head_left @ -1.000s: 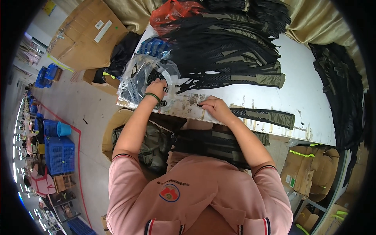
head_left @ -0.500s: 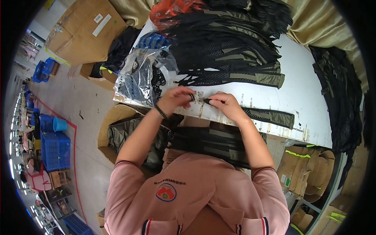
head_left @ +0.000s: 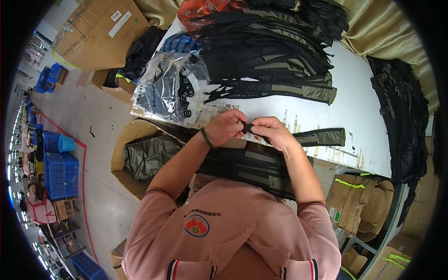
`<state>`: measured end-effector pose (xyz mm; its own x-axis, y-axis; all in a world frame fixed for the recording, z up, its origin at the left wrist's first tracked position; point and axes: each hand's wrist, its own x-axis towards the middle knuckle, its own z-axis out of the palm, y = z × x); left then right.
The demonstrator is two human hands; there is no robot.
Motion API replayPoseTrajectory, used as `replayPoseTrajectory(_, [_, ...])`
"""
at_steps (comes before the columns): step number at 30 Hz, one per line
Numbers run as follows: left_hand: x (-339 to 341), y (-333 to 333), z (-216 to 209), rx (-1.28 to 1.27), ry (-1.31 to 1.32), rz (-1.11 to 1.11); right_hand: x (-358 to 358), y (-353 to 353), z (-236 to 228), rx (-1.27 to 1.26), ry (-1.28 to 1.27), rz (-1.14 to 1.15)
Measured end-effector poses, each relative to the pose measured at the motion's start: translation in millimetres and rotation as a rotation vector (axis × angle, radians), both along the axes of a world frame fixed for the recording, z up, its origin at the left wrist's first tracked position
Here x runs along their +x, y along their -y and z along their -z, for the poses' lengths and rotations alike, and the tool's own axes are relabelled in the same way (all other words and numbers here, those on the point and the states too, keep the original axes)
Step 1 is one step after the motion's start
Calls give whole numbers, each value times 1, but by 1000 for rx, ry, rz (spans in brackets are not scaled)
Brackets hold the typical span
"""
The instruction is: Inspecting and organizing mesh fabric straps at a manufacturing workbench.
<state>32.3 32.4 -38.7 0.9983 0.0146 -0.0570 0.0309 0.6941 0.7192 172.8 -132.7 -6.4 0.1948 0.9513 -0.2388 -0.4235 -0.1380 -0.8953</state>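
My left hand (head_left: 226, 129) is closed in a pinch on a small black part (head_left: 244, 127), too small to tell its exact kind. Right beside it, my right hand (head_left: 273, 131) pinches the narrow end of a black mesh strap (head_left: 322, 137). The small part and the strap end meet between my fingertips, which hide how they join. From my right hand the strap runs to the right along the table's near edge, ending in a wide olive piece. A clear plastic bag (head_left: 163, 88) with black pieces lies to the left, beyond my left hand.
A large pile of similar black and olive straps (head_left: 275, 60) covers the far part of the white table (head_left: 357, 93). More straps (head_left: 247, 163) lie across my lap. An open carton (head_left: 122, 163) with dark olive fabric stands at the left. Black pieces (head_left: 403, 116) hang over the right edge.
My left hand has moved right and toward me, bringing the small black part against the strap end in my right hand. The strap's wide end has shifted slightly left.
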Motion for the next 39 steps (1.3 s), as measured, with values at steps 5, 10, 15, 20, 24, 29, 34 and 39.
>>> replayPoseTrajectory(5, [5,0,-1,39,12,40,-2,2,-3,-36,64,-62])
replayPoseTrajectory(10, [5,-2,8,64,-24,59,-12,2,-15,84,604,53])
replayPoseTrajectory(15, [3,5,9,-107,-13,44,-21,3,-17,155,890,186])
replayPoseTrajectory(20, [4,8,13,-175,9,57,-23,1,-19,176,977,239])
replayPoseTrajectory(24, [4,7,13,-78,6,24,-21,2,-26,79,862,143])
replayPoseTrajectory(29, [2,8,9,-16,-4,36,-12,4,-25,-23,599,29])
replayPoseTrajectory(34, [4,9,4,-54,-10,-33,-19,5,-22,-48,422,227])
replayPoseTrajectory(39, [5,10,-1,-43,4,-20,-19,6,-29,-50,306,191])
